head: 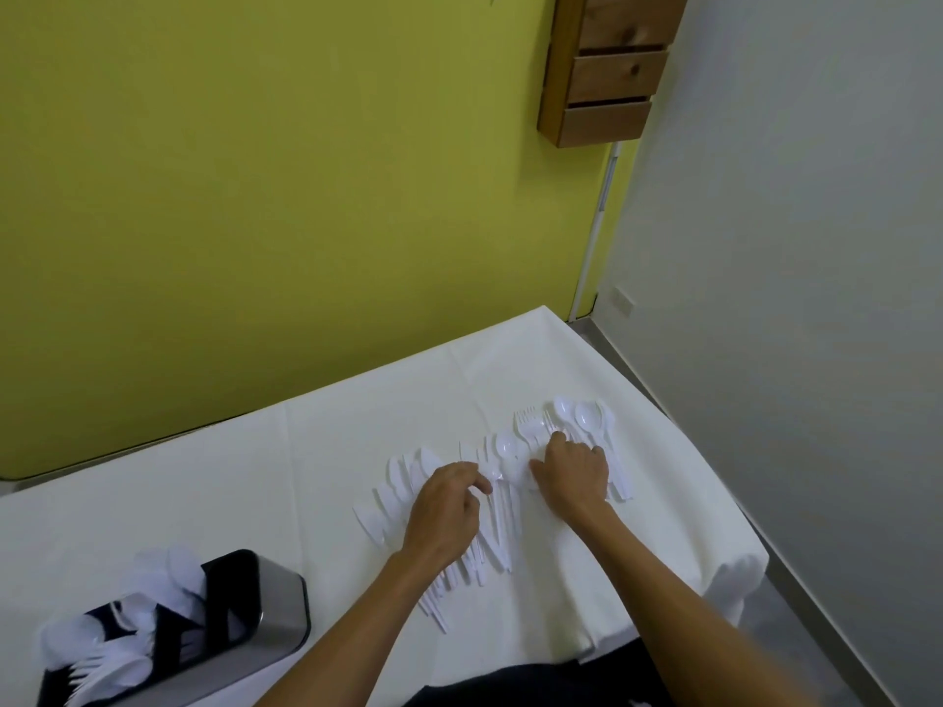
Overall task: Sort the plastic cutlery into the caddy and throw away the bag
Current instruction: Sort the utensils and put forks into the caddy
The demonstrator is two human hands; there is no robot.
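Several white plastic knives, forks and spoons (502, 494) lie spread in a row on the white table (255, 482). My left hand (449, 507) rests on the left part of the spread, its fingers curled down onto the pieces near a spoon (506, 445). Over the handles on the right part lies my right hand (574, 472), fingertips touching the forks (530, 426). A steel caddy (278, 609) with black dividers stands at the front left, holding spoons and forks. No bag is in view.
The table's right edge drops to a grey floor (796, 604). A yellow-green wall runs behind the table, with a wooden drawer unit (607, 68) mounted high on it. A grey wall stands to the right.
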